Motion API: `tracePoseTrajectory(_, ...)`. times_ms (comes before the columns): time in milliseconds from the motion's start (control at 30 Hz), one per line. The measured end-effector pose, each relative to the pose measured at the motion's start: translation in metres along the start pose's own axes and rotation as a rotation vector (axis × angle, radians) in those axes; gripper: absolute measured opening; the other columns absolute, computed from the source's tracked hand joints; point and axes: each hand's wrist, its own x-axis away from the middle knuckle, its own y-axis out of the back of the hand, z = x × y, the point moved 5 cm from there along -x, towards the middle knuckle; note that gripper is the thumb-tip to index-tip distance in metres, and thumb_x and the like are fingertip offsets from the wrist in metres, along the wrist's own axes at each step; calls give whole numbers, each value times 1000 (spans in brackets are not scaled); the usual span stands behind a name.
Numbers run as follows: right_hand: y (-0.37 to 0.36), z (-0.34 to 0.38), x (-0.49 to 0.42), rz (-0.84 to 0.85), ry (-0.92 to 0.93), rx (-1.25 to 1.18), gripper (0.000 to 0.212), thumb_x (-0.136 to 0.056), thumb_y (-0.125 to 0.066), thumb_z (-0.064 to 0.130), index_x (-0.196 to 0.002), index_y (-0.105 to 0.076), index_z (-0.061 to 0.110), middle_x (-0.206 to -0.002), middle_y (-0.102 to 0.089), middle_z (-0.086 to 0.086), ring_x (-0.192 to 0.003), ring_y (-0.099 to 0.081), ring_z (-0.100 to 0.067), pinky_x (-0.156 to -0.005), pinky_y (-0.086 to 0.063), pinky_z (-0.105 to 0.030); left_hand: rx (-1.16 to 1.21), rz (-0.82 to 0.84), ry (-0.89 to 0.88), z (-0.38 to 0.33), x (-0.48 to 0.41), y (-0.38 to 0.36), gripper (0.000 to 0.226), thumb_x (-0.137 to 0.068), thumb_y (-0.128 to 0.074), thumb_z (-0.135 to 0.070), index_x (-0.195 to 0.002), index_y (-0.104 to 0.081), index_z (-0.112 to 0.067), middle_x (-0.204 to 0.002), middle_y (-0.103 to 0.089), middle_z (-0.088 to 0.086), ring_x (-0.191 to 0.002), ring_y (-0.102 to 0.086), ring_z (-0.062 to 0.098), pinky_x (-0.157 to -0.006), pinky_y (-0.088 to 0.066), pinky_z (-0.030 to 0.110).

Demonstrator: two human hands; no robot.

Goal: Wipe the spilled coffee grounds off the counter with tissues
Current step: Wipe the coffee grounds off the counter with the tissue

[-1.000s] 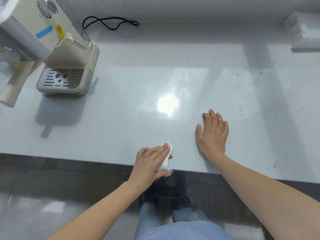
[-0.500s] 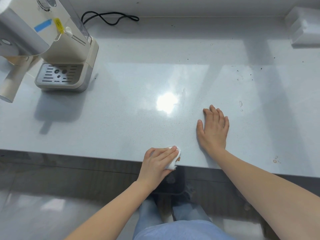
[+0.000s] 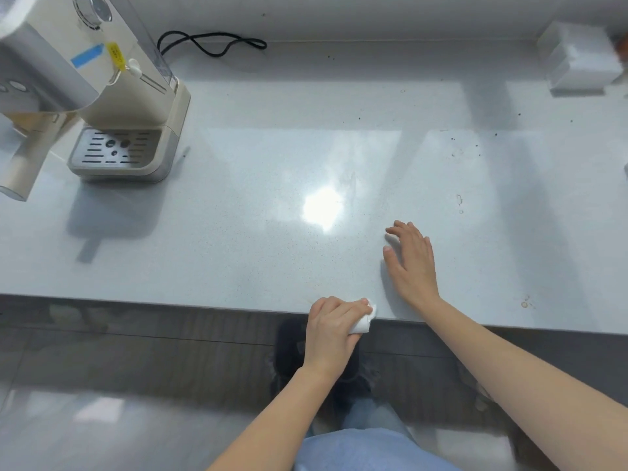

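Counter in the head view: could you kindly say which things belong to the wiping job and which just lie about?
For the job: tissue, gripped by the left hand at the counter edge; coffee grounds; right hand.
Lying about: coffee machine, black cable, white box.

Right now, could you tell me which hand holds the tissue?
The left hand, gripping the tissue at the counter edge; the right hand is open and empty.
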Motion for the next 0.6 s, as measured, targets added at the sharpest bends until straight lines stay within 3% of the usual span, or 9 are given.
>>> tracePoseTrajectory(167, 15, 6, 38, 160, 44, -88, 28, -95, -45, 25, -122, -51, 27, -120, -57, 17, -117, -49, -4, -112, -29, -48, 4, 7, 38, -5, 0, 4, 33, -61, -85, -9, -89, -73, -23, -75, -72, -9, -64, -60, 14, -72, -41, 26)
tracePoseTrajectory(267, 16, 17, 59, 331, 53, -140, 29, -90, -47, 49, -119, -49, 44, -113, -59, 30, -114, -51, 4, -108, -37, -40, 35, 93, 169, 0, -4, 6, 23, -74, -76, -16, -95, -72, -26, -77, -71, -5, -72, -59, 16, -75, -42, 27)
tracePoseTrajectory(333, 13, 26, 71, 433, 73, -142, 41, -82, -57, 59, -121, -49, 49, -116, -58, 32, -115, -51, 4, -107, -37, -34, 179, 111, 287, 6, -7, 10, 20, -80, -71, -23, -99, -69, -29, -81, -71, -6, -77, -61, 15, -72, -46, 28)
tracePoseTrajectory(400, 8, 39, 77, 457, 94, -179, 51, -76, -68, 54, -123, -50, 48, -119, -58, 30, -115, -53, 3, -103, -40, -30, 364, 75, 372, 10, -14, 21, 28, -77, -74, -27, -101, -60, -32, -81, -71, -9, -75, -63, 10, -62, -47, 19)
tracePoseTrajectory(467, 4, 51, 74, 415, 71, -284, 48, -74, -75, 41, -118, -56, 43, -115, -62, 23, -110, -57, -2, -96, -46, -30, 445, 90, 379, 10, -24, 32, 43, -71, -76, -33, -101, -45, -36, -75, -71, -9, -69, -62, 6, -56, -45, 14)
tracePoseTrajectory(600, -3, 70, 58, 357, -42, -500, 22, -76, -76, 25, -95, -68, 34, -99, -68, 12, -98, -64, -13, -89, -53, -41, 369, 158, 271, 16, -50, 54, 54, -68, -78, -25, -103, -37, -37, -69, -69, -10, -70, -62, 12, -59, -46, 25)
